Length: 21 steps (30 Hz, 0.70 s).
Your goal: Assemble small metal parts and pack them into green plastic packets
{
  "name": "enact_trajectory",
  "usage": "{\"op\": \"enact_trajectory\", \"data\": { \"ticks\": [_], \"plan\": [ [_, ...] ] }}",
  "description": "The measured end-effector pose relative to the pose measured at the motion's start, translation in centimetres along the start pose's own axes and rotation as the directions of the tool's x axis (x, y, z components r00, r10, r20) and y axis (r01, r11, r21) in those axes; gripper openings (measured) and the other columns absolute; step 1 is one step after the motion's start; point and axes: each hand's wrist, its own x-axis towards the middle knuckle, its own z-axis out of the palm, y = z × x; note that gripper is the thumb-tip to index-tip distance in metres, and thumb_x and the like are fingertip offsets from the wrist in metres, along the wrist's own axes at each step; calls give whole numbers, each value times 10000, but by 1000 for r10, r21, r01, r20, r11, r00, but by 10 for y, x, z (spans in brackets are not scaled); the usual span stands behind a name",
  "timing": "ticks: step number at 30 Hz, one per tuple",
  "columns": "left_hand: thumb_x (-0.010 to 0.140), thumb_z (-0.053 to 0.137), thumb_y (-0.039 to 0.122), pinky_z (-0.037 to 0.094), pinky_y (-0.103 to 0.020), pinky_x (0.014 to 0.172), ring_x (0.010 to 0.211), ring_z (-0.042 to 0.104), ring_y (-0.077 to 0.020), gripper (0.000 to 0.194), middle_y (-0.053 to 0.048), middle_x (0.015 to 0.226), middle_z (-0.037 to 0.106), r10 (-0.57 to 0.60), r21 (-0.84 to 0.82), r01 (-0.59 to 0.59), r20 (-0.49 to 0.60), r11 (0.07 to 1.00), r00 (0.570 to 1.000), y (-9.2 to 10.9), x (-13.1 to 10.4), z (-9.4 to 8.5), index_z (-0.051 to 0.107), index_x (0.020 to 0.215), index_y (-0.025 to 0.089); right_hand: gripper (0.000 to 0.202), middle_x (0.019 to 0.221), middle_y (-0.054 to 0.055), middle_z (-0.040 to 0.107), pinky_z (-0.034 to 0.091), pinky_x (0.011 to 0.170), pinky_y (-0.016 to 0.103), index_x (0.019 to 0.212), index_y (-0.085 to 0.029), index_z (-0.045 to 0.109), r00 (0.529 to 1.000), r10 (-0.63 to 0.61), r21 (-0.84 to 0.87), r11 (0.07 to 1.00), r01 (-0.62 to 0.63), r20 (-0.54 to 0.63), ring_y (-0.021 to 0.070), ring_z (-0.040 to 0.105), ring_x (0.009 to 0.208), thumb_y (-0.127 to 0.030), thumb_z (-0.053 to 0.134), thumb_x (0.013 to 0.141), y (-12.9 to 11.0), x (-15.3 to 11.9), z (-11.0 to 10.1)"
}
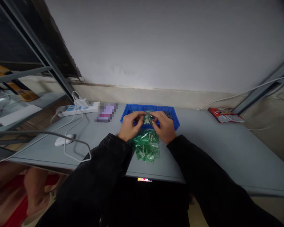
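Observation:
Both hands meet over the front of a blue tray divided into compartments. My left hand pinches the left side of a small clear bag with light pieces inside. On its right side, my right hand is closed with a small dark item at its fingertips, too small to name. Dark metallic parts show in the tray's right compartment. Green-tinted plastic bags holding pale strips lie on the table just below my hands.
At the left are a white power strip with cables, a phone and a white mouse. A red packet lies back right. Another person's bare leg shows lower left. A wall stands behind the grey table.

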Motion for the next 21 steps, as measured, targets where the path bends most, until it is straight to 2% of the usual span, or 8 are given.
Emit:
{"op": "enact_trajectory", "data": {
  "ticks": [3,10,15,17,21],
  "plan": [
    [954,563,242,517,-244,705,713,630,-127,224,-54,965,747,12,7,-12,10,1000,1000,0,0,0,715,1095,155,256,1160,70,672,553,907,344,1218,-218,637,1000,-6,-14,1000,6,-19,175,671,950,-202,510,997,0,0,1],
    [997,515,261,536,-274,768,855,682,-164,244,-61,1028,753,46,10,-46,32,999,998,2,0,-3,721,1095,174,207,1081,58,682,560,828,332,1135,-221,669,997,-12,-46,999,9,-80,173,672,890,-191,545,972,1,0,0],
    [1016,440,215,537,-305,806,859,676,-173,293,-65,1045,740,68,1,-68,56,998,996,0,0,-5,712,1117,176,190,1020,51,685,549,793,316,1092,-210,673,994,-2,-35,999,-2,-110,166,663,853,-168,558,947,0,1,-1],
    [1000,465,193,533,-299,795,867,666,-169,271,-65,1050,731,81,-8,-81,49,997,995,1,1,-5,704,1127,175,186,1018,51,685,545,777,311,1077,-205,674,994,9,-27,1000,-12,-112,163,657,840,-158,565,933,-1,1,-1],
    [927,643,219,517,-279,729,776,621,-139,216,-55,1030,714,115,-7,-114,37,993,993,2,1,-2,693,1134,182,206,996,50,686,540,758,304,1074,-200,670,993,11,-22,1000,-14,-118,161,652,833,-137,564,909,-2,1,-1]
  ]
}}
